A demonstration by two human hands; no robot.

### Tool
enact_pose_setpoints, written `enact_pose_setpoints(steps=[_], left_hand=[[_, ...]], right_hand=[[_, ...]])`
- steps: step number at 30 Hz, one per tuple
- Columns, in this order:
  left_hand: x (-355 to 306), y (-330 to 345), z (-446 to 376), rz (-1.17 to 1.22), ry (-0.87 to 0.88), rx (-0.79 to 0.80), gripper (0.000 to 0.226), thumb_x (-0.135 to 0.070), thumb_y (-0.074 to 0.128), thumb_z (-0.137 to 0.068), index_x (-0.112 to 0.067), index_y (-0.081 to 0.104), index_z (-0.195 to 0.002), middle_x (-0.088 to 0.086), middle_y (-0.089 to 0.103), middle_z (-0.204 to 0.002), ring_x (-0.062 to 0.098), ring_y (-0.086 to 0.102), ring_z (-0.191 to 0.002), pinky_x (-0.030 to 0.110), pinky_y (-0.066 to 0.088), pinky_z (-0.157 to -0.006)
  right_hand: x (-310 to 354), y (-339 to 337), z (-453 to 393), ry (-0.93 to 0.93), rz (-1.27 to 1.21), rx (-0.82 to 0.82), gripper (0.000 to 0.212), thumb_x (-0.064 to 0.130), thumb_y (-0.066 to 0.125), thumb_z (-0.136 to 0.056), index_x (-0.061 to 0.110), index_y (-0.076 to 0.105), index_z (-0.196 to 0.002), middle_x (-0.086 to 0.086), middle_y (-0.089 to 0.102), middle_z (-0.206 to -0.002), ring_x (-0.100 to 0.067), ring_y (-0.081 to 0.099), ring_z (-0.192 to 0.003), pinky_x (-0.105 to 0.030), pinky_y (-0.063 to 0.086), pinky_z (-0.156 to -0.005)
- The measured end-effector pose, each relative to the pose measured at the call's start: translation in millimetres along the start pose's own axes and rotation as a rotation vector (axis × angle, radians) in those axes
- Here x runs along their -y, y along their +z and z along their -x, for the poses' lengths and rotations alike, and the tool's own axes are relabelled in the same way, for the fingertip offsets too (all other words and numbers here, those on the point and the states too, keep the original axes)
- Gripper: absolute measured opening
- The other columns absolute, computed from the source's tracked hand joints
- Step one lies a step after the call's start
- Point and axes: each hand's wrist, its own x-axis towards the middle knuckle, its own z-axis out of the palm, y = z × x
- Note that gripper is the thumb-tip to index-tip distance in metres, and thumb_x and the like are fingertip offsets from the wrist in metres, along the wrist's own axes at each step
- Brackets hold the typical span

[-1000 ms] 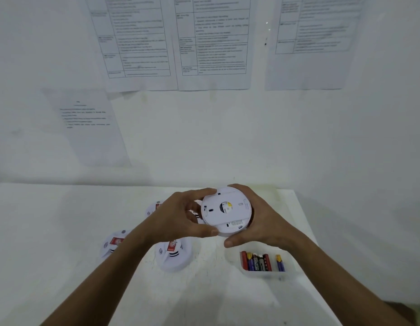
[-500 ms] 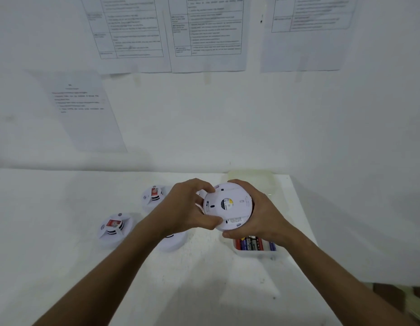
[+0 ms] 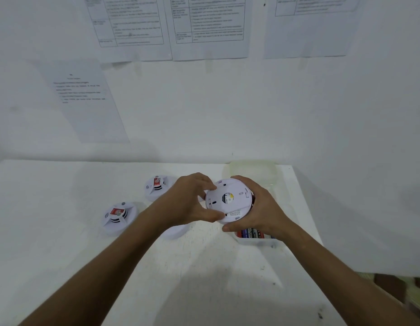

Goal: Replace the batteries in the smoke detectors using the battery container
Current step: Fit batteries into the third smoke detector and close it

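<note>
You hold a round white smoke detector [image 3: 229,200] above the table [image 3: 63,255], back plate facing you, probably to twist it open: your right hand [image 3: 258,208] cups its far rim with curled fingers, your left hand [image 3: 187,203] pinches the near rim between thumb and fingertips. Just below your right fingers sits the battery container [image 3: 256,241]; two more detectors [image 3: 118,217] lie beyond your left fingers. Since a second ago the plate has rotated and the left fingers have curled tighter.
</note>
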Motion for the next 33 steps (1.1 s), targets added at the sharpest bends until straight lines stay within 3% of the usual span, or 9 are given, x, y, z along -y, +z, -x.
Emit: enact_pose_setpoints(steps=[3,6,10,12,16,19,24,28,33], left_hand=[[0.7,2.8,-1.4,-0.049,0.010,0.017,0.057,-0.048,0.085,-0.062,-0.019,0.067,-0.107,-0.004,0.058,-0.113,0.009,0.054,-0.095,0.013,0.051,-0.072],[1.4,3.1,-1.3,-0.090,0.036,0.049,0.057,-0.052,0.082,-0.058,-0.018,0.064,-0.100,-0.003,0.053,-0.106,0.013,0.052,-0.092,0.022,0.055,-0.073],[1.0,6.3,0.1,-0.164,0.061,0.000,0.070,-0.069,0.063,-0.051,-0.016,0.059,-0.096,-0.004,0.050,-0.097,0.016,0.052,-0.085,0.031,0.053,-0.069],[3.2,7.0,1.2,-0.122,0.072,-0.055,0.070,-0.068,0.062,-0.049,-0.014,0.060,-0.093,-0.004,0.051,-0.093,0.015,0.051,-0.082,0.030,0.053,-0.066],[17.6,8.0,7.1,-0.036,0.010,-0.157,0.059,-0.059,0.071,-0.049,-0.014,0.063,-0.087,-0.005,0.053,-0.094,0.008,0.052,-0.080,0.025,0.054,-0.063],[32.9,22.1,20.5,-0.048,-0.079,-0.128,0.060,-0.063,0.066,-0.049,-0.018,0.062,-0.088,-0.007,0.053,-0.093,0.005,0.052,-0.077,0.011,0.044,-0.060],[45.9,63.0,51.9,-0.026,-0.208,0.010,0.054,-0.055,0.074,-0.052,-0.020,0.058,-0.089,-0.012,0.050,-0.092,0.006,0.050,-0.080,0.019,0.043,-0.064],[42.6,87.1,63.0,-0.016,-0.278,0.129,0.054,-0.051,0.075,-0.054,-0.019,0.059,-0.095,-0.012,0.049,-0.097,0.007,0.052,-0.085,0.025,0.050,-0.071],[47.2,97.8,64.0,-0.092,-0.318,0.178,0.045,-0.054,0.070,-0.058,-0.018,0.061,-0.084,-0.009,0.048,-0.092,0.013,0.055,-0.078,0.031,0.054,-0.067]], right_hand=[[-4.5,4.1,2.1,0.014,0.012,0.015,0.100,0.047,0.092,-0.040,0.029,0.053,-0.130,0.010,0.063,-0.124,-0.014,0.059,-0.115,-0.044,0.050,-0.100],[-6.6,6.0,1.9,0.010,0.029,0.042,0.101,0.052,0.088,-0.038,0.030,0.050,-0.130,0.007,0.062,-0.125,-0.013,0.059,-0.114,-0.041,0.049,-0.102],[-2.1,12.5,-1.9,0.032,0.039,0.009,0.088,0.053,0.089,-0.040,0.048,0.047,-0.117,0.011,0.058,-0.119,0.003,0.056,-0.105,-0.038,0.047,-0.104],[-3.8,14.7,-2.4,0.048,0.041,-0.037,0.079,0.068,0.082,-0.041,0.060,0.047,-0.112,0.006,0.057,-0.116,0.010,0.056,-0.102,-0.036,0.044,-0.106],[-11.7,-0.9,5.3,0.040,0.031,0.003,0.093,0.050,0.089,-0.037,0.042,0.049,-0.121,0.015,0.062,-0.124,-0.004,0.059,-0.112,-0.032,0.048,-0.102],[-18.3,-17.3,15.1,0.051,-0.006,-0.019,0.095,0.034,0.096,-0.040,0.034,0.055,-0.125,0.017,0.064,-0.119,-0.006,0.060,-0.112,-0.030,0.051,-0.097],[-30.9,-35.7,32.6,0.100,-0.010,0.008,0.091,0.019,0.098,-0.045,0.034,0.055,-0.124,0.018,0.064,-0.118,-0.007,0.061,-0.112,-0.017,0.051,-0.089],[-36.0,-41.0,41.2,0.136,-0.044,0.025,0.093,0.009,0.097,-0.047,0.026,0.054,-0.127,0.011,0.065,-0.120,-0.007,0.062,-0.111,-0.019,0.053,-0.088],[-34.9,-40.0,45.3,0.138,-0.088,0.045,0.092,0.003,0.094,-0.049,0.020,0.053,-0.130,0.013,0.065,-0.118,-0.005,0.062,-0.110,-0.016,0.053,-0.082]])
